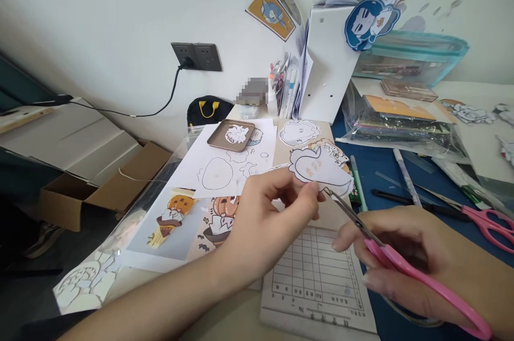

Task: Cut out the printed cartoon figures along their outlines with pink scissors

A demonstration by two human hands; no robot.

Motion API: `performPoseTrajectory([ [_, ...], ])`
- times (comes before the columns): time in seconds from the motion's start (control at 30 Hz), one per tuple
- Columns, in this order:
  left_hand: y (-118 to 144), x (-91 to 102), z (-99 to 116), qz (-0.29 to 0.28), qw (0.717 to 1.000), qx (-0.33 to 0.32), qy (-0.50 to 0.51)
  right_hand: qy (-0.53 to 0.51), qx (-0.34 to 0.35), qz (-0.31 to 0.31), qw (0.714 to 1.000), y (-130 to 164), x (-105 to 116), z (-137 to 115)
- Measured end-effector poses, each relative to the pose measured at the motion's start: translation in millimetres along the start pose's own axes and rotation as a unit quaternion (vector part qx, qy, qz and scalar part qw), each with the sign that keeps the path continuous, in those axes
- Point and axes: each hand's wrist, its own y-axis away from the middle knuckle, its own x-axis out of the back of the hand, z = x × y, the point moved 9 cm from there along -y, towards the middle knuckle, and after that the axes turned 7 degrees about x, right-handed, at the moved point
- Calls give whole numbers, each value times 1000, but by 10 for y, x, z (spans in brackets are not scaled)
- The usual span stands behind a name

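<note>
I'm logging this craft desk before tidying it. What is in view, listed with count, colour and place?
paper cutout: one, white, pinched in left hand
scissors: one, pink handles, in right hand, blades at the cutout
second scissors: one, pink, on blue mat at right
tin tray: one, brown, on white sheets
ruled sheet: one, white, under the hands
cardboard box: one, brown, floor at left
wall socket: one, grey, cable plugged in
zip pouch: one, teal, back right
left hand: pinching
right hand: gripping
</note>
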Motion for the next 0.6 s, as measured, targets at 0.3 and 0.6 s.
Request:
performPoseTrajectory([
  [0.3,52,155,219,101,981,-149,-79,-173,83,191,963,-65,305,17],
  [0.6,257,-139,444,25,932,-327,-152,-238,80,250,935,-131,188,-40],
])
